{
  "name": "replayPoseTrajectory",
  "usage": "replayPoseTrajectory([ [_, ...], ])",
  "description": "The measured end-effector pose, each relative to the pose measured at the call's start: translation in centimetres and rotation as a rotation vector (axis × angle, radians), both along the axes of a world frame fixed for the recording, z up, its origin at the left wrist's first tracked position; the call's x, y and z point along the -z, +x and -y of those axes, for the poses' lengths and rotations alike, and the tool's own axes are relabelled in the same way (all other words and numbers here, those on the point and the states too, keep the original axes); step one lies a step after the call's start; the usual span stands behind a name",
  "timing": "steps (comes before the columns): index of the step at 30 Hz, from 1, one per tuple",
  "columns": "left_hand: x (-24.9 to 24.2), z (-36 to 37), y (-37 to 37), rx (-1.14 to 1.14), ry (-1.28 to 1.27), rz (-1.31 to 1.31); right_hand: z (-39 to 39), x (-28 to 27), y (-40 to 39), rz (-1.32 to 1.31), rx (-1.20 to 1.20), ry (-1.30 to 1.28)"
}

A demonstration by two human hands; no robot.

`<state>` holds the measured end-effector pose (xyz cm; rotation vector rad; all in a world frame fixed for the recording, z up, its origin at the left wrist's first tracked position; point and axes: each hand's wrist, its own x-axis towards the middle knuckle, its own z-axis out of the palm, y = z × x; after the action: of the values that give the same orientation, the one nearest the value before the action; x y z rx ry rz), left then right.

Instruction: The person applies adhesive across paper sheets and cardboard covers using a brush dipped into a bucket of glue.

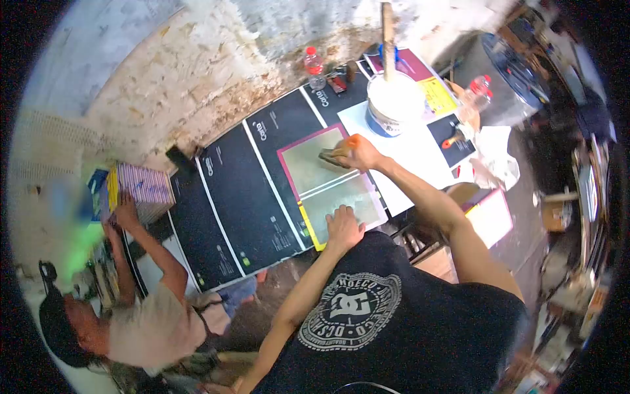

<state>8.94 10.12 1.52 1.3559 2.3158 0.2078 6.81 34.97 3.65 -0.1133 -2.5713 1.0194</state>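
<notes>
My right hand (365, 156) is closed around a wide brush (336, 156), whose bristle end rests on or just above the upper part of a flat cover sheet (312, 157). This sheet has a grey-green face, a purple and yellow border, and white stripes across its middle. On its lower part lies my left hand (346, 228), fingers spread and flat, with nothing in it. Beyond my right hand stands a white bucket (387, 121) holding pale stuff, with a wooden stick (388, 46) upright in it.
Black printed sheets (230, 190) cover the table. At the left, a co-worker (154, 328) has both hands at a stack of striped boards or books (144, 187). Bottles (314, 65) stand by the wall and at the right. Another brush (451, 140) lies right of white paper (420, 164).
</notes>
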Motion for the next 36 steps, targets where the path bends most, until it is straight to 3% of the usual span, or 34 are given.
replayPoseTrajectory([
  [2, -0.2, -0.4, 0.5, -0.067, -0.057, 0.03, -4.9, 5.6, -5.3, 0.066, -0.067, 0.204],
  [3, 0.0, -0.5, 0.9, -0.11, -0.041, 0.014, -6.3, 1.7, -7.4, 0.408, 0.017, 0.398],
  [4, 0.1, -0.4, 1.6, -0.155, -0.027, 0.001, -9.6, 3.8, -10.3, 0.404, 0.051, 0.43],
  [6, -0.5, -1.0, 2.3, -0.238, -0.06, -0.001, -11.1, -0.2, -12.8, 0.342, 0.143, 0.5],
  [7, -0.6, -1.4, 2.4, -0.275, -0.064, 0.001, -10.9, -1.0, -14.0, 0.148, 0.117, 0.519],
  [9, -0.7, -1.6, 2.7, -0.338, -0.07, 0.005, -8.7, -3.8, -14.8, 0.26, -0.105, 0.378],
  [11, -1.0, -2.0, 2.7, -0.366, -0.122, 0.038, -5.9, 0.1, -16.5, 0.21, -0.481, 0.146],
  [12, -1.2, -2.2, 2.5, -0.38, -0.146, 0.054, -4.5, -1.9, -15.9, 0.249, -0.761, 0.141],
  [15, -1.5, -2.4, 3.0, -0.438, -0.145, 0.072, -3.3, -0.9, -21.0, 0.4, -0.505, 0.538],
  [16, -1.6, -2.5, 3.3, -0.466, -0.144, 0.086, -3.4, -1.3, -22.4, 0.305, -0.429, 0.507],
  [17, -1.6, -2.6, 3.3, -0.492, -0.141, 0.096, -3.7, -1.6, -23.6, 0.236, -0.464, 0.613],
  [19, -1.4, -2.4, 3.8, -0.534, -0.125, 0.109, -2.8, -3.4, -24.0, 0.118, -0.656, 0.433],
  [20, -1.3, -2.3, 4.1, -0.544, -0.112, 0.111, -1.3, -3.2, -24.1, 0.286, -0.732, 0.436],
  [23, -1.0, -2.8, 3.5, -0.586, -0.115, 0.122, 1.1, -0.4, -25.0, 0.263, -0.753, 0.608],
  [25, -1.1, -2.7, 4.3, -0.611, -0.116, 0.147, 2.7, -2.2, -24.5, 0.056, -0.68, 0.546],
  [27, -1.1, -2.5, 4.5, -0.638, -0.08, 0.15, 4.6, -2.3, -24.5, 0.118, -0.798, 0.586],
  [29, -1.0, -2.2, 5.1, -0.646, -0.024, 0.087, 6.3, -3.1, -21.8, 0.382, -1.214, 0.515],
  [30, -0.9, -2.4, 4.9, -0.645, 0.009, 0.046, 7.7, -1.9, -20.4, 0.6, -1.3, 0.476],
  [31, -0.8, -2.5, 4.8, -0.645, -0.026, 0.069, 8.6, -2.6, -18.6, 0.565, -1.321, 0.325],
  [33, -0.8, -2.9, 4.3, -0.64, -0.096, 0.11, 11.2, -2.2, -18.5, 0.368, -1.217, 0.834],
  [36, -1.0, -2.7, 4.3, -0.639, -0.071, 0.096, 10.6, -2.3, -19.6, -0.082, -0.951, 0.534],
])
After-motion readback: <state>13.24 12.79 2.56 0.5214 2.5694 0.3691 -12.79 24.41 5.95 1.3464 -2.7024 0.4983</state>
